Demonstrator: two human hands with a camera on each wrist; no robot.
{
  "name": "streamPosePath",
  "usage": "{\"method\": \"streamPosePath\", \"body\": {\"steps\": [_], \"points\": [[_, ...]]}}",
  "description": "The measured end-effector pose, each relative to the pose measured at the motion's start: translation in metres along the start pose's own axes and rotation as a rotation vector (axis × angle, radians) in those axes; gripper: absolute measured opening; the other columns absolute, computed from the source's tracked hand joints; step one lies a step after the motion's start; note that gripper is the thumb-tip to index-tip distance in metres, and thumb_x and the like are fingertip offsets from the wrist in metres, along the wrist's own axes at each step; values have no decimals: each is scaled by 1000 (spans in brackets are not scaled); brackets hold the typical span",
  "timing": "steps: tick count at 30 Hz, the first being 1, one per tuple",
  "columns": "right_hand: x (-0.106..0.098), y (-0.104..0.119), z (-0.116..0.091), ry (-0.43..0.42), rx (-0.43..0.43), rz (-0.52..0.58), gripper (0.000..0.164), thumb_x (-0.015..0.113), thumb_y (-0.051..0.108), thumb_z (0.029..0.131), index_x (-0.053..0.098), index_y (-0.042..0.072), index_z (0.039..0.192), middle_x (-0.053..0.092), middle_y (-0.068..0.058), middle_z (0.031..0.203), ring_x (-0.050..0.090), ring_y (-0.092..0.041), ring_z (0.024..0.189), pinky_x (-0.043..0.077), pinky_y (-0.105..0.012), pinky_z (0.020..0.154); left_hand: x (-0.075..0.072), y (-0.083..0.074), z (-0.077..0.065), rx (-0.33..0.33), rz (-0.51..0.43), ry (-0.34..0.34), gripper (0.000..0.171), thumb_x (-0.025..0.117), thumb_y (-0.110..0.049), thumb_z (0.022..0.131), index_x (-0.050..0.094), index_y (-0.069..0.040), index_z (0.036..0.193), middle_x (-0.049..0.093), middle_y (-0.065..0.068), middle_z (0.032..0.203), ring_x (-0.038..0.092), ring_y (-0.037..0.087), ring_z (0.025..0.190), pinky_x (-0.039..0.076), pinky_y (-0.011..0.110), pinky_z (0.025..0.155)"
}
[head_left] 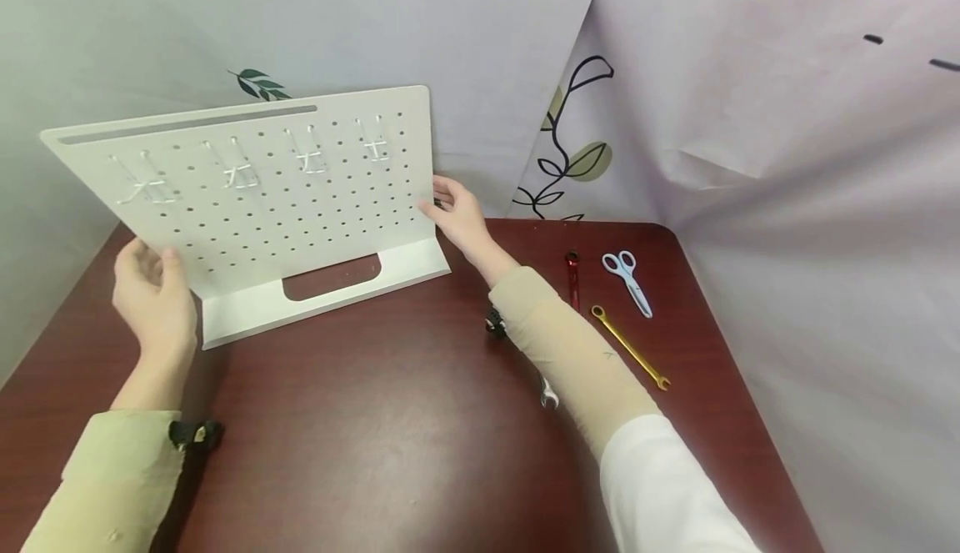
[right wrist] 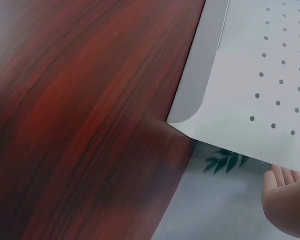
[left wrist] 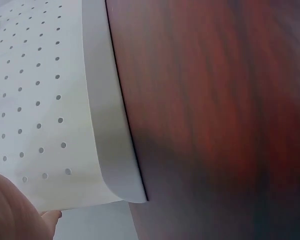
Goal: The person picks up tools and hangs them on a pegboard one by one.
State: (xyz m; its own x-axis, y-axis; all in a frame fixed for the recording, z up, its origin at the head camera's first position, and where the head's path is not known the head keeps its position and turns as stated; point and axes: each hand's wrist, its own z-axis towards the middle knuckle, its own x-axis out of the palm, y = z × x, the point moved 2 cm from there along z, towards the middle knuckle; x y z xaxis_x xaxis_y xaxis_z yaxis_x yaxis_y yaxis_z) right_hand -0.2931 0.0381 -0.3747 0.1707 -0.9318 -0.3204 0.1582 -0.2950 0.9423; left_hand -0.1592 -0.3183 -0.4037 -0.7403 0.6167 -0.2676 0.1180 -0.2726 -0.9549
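Note:
A white pegboard (head_left: 258,265) stands on the table, its bent foot (head_left: 243,313) resting on the wood with a wide cut-out in it. Several wire hooks (head_left: 240,173) hang in a row near its top. My left hand (head_left: 156,299) grips the board's left edge, thumb in front and fingers curling behind. On the opposite edge, my right hand (head_left: 461,218) pinches the board low down, thumb on the front. Each wrist view shows a side of the perforated panel, with the left hand (left wrist: 15,215) or the right hand (right wrist: 290,200) at its edge.
Right of the right arm lie light-blue scissors (head_left: 628,284), a red wrench (head_left: 573,278) and a gold wrench (head_left: 632,349). A silver wrench (head_left: 550,396) is partly hidden under the sleeve. Curtain-like sheets (head_left: 810,244) border the dark red table (head_left: 360,436) behind and at right.

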Motion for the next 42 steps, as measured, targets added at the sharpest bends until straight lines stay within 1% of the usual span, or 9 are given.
{"method": "streamPosePath", "body": {"steps": [4,7,11,15,20,26,30,34,42], "points": [[-16,-6,-4,-9,13,22,56,67,10,104,48,-1,155,56,-20,154,54,-30,147,43,-30,123,13,-3,-3,34,10,32,44,48,-26,112,50,-21,155,56,7,158,54,6,141,40,26,124],[-30,-11,-7,-9,18,39,55,67,9,103,49,-2,154,57,-21,154,54,-31,146,44,-31,122,23,-5,-7,79,20,63,45,47,-26,112,48,-19,156,55,9,159,53,9,146,40,27,124],[-51,-17,-16,-7,25,51,55,67,8,103,49,-3,154,56,-22,155,54,-33,146,45,-33,121,37,-10,-13,143,6,105,45,48,-25,112,50,-14,155,57,13,157,56,13,143,44,29,121],[-72,-23,-29,-15,38,56,57,67,9,103,47,-3,155,53,-22,158,53,-34,148,43,-36,123,51,-15,-19,164,-19,153,45,51,-22,111,51,-9,154,59,15,155,59,12,136,47,29,119],[-93,-30,-43,-33,34,52,58,66,11,103,46,-3,156,52,-23,158,52,-35,148,42,-38,124,66,-22,-27,189,-27,205,45,53,-20,110,51,-6,153,59,15,155,59,19,139,47,30,119],[-115,-37,-58,-69,41,49,56,64,8,104,47,-4,155,53,-25,158,51,-36,148,41,-40,125,84,-29,-35,221,-38,267,46,53,-18,110,49,-1,153,59,19,154,58,27,143,46,33,120],[-127,-40,-66,-94,43,55,55,64,6,104,47,-6,155,52,-26,157,51,-37,148,40,-41,125,95,-34,-39,245,-47,306,47,54,-17,110,49,3,152,59,23,153,57,29,143,46,37,121],[-137,-43,-74,-123,48,59,55,63,5,104,46,-6,155,51,-27,158,50,-38,149,40,-43,126,106,-38,-42,262,-52,349,47,55,-17,109,49,3,152,59,25,152,58,31,143,46,41,121],[-151,-48,-87,-173,67,97,55,61,2,104,45,-8,155,51,-30,157,50,-40,149,41,-44,125,122,-42,-44,272,-63,412,50,55,-19,109,47,4,153,57,27,153,57,33,144,44,47,122]]}}
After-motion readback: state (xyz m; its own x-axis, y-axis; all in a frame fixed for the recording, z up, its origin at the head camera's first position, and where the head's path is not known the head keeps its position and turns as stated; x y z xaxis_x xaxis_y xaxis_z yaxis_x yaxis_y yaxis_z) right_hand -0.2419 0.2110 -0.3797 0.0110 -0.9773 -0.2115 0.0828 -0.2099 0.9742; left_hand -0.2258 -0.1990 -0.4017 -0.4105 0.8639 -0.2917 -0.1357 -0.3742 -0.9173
